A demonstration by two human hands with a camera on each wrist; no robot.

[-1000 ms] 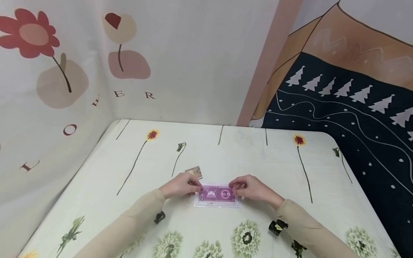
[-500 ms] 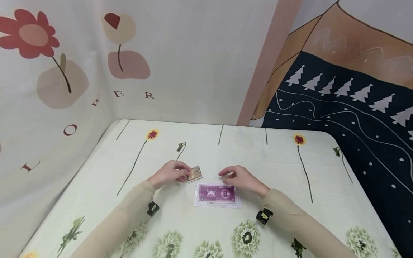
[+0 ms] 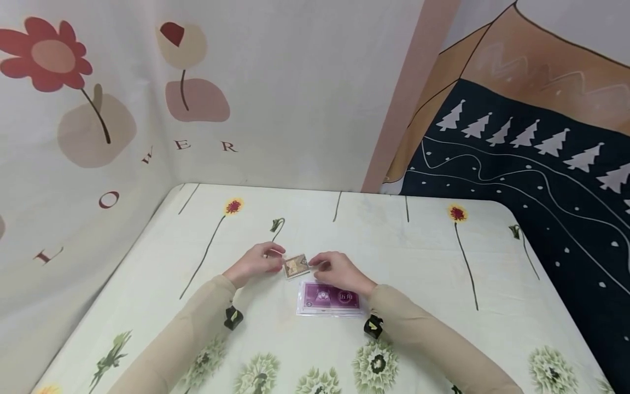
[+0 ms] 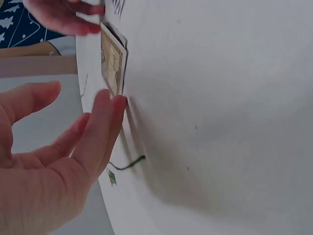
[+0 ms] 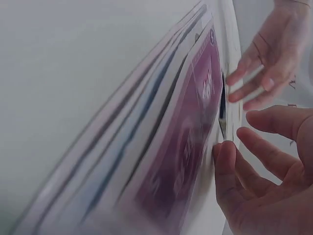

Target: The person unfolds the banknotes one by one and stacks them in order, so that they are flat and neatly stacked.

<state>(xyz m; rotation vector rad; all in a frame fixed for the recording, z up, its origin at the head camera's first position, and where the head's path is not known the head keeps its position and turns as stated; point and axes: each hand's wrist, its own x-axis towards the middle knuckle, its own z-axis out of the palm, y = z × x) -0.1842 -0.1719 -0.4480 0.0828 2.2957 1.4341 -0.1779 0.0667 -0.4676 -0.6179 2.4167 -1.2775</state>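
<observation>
A small stack of brown printed paper pieces (image 3: 296,266), banknote-like or stamp-like, lies on the table at a slight angle. My left hand (image 3: 255,264) is at its left end, fingers nearly straight; in the left wrist view the fingertips (image 4: 119,102) meet the stack's near edge. At the right end is my right hand (image 3: 340,272), thumb apart from loosely bent fingers; whether it touches the stack cannot be told. Just below lies a pile of purple banknotes (image 3: 331,297) in clear sleeves, partly under the right hand. In the right wrist view several layered edges of this pile (image 5: 181,147) show.
The table (image 3: 403,246) wears a white cloth printed with flowers. Fabric hangings rise behind it: a pale one (image 3: 295,98) with flowers and letters, and a dark one (image 3: 492,158) with trees. A black wrist camera (image 3: 233,317) sits on the left wrist, another (image 3: 373,326) on the right.
Both hands have left the purple banknote pile. The left hand moved up and left to the brown stack; the right hand then moved left toward the stack's other end.
</observation>
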